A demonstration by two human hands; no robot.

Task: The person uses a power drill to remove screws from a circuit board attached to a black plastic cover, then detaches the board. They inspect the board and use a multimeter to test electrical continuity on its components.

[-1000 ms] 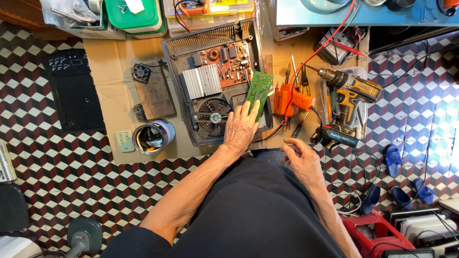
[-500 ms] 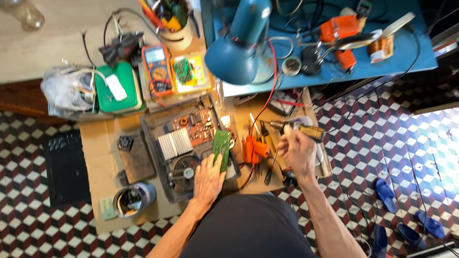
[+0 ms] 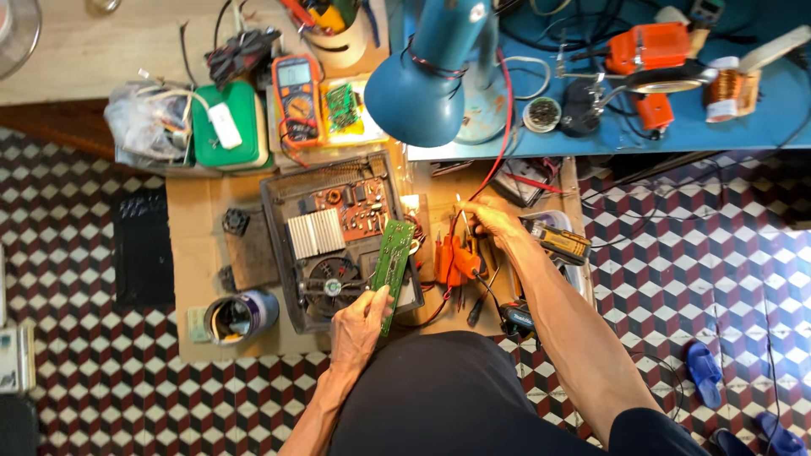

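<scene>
Head view: left hand closed on lower end of green circuit board. Board long axis runs up and slightly right from grip, lying over right edge of opened appliance chassis. Right hand reaches forward past orange pliers, fingers pinched on thin tool; tool type unclear. Left hand nearer board.

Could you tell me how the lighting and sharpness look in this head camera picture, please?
Head view: bright glare washes out the tiled floor at right; the left hand on the green circuit board is evenly lit and sharp; the right hand is clear; straight edges bow slightly near the corners.
</scene>
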